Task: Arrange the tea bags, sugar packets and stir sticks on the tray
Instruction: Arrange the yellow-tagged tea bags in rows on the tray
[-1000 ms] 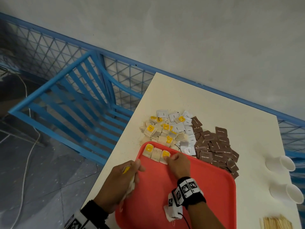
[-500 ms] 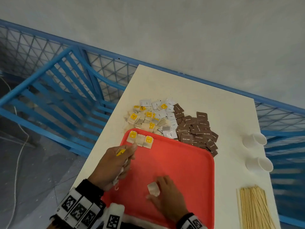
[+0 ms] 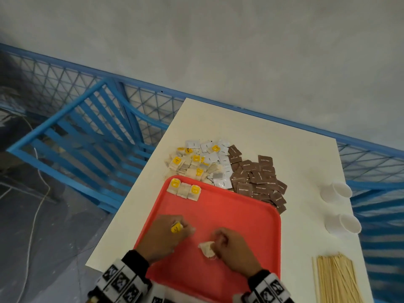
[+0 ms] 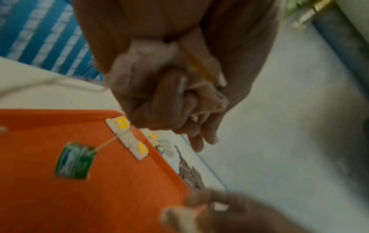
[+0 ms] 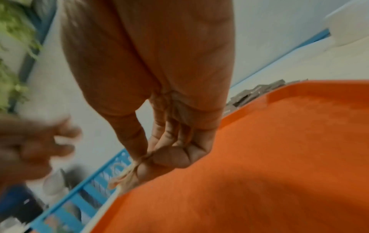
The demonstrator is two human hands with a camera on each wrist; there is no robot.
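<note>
Over the flat red plastic tray [image 3: 229,215], our right hand [image 3: 231,250] now pinches one tea bag [image 3: 206,249] drawn from our left hand [image 3: 164,237], whose fingers clutch spare bags; the row of three [image 3: 184,190] grows next.

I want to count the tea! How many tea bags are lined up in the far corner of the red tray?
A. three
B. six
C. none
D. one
A: three tea bags lie side by side in the far left corner of the red tray, apart from both hands.

Three tea bags [image 3: 184,190] on tray [image 3: 240,215], packets [image 3: 258,178] behind, sticks [image 3: 336,278] right
</note>
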